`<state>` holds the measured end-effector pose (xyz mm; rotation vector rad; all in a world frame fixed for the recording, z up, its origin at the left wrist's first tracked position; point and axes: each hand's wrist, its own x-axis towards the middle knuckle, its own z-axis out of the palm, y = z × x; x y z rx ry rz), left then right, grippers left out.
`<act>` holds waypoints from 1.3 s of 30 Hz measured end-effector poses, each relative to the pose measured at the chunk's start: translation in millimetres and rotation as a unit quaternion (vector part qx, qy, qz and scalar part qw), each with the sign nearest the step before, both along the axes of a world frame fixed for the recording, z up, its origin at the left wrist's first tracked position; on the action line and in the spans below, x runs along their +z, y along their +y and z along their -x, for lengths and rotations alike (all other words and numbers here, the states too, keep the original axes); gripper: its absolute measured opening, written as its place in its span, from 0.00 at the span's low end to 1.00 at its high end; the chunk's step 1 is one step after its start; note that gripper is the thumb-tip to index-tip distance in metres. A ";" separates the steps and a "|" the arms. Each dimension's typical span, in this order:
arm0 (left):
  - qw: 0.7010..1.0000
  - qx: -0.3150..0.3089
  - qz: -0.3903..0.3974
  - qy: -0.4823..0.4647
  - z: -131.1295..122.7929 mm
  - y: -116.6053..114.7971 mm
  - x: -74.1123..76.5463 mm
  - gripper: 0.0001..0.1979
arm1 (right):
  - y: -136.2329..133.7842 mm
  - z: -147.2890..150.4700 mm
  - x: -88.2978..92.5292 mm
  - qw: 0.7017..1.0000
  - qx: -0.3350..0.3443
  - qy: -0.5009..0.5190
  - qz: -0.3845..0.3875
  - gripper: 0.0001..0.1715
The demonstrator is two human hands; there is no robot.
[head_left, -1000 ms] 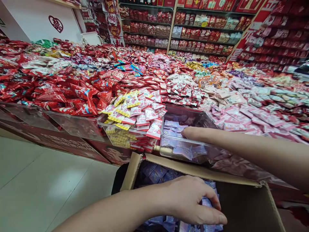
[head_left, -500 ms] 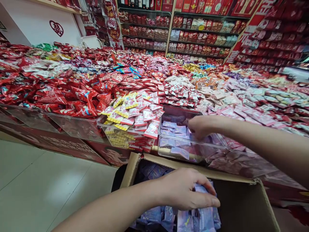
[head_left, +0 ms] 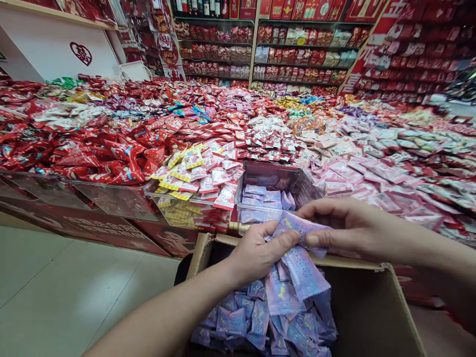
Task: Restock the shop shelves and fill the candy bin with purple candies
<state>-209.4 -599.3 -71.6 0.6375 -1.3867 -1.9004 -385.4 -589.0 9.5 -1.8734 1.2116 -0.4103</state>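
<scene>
My left grip (head_left: 256, 253) is clenched on a crinkly sheaf of glossy lilac sachets (head_left: 301, 277) with zigzag-cut edges, held above the open cardboard box (head_left: 366, 307). My right grip (head_left: 345, 228) pinches the topmost packet. A clear plastic bin (head_left: 277, 169) just beyond holds a few alike.

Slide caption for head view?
Left hand and right hand grip purple packets above cardboard box, beside clear bin.
</scene>
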 end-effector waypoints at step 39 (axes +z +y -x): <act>0.969 -0.078 -0.179 -0.150 14.2 13.8 -2.6 0.20 | -48.1 40.3 -1.6 0.974 -0.218 -0.011 0.062 0.16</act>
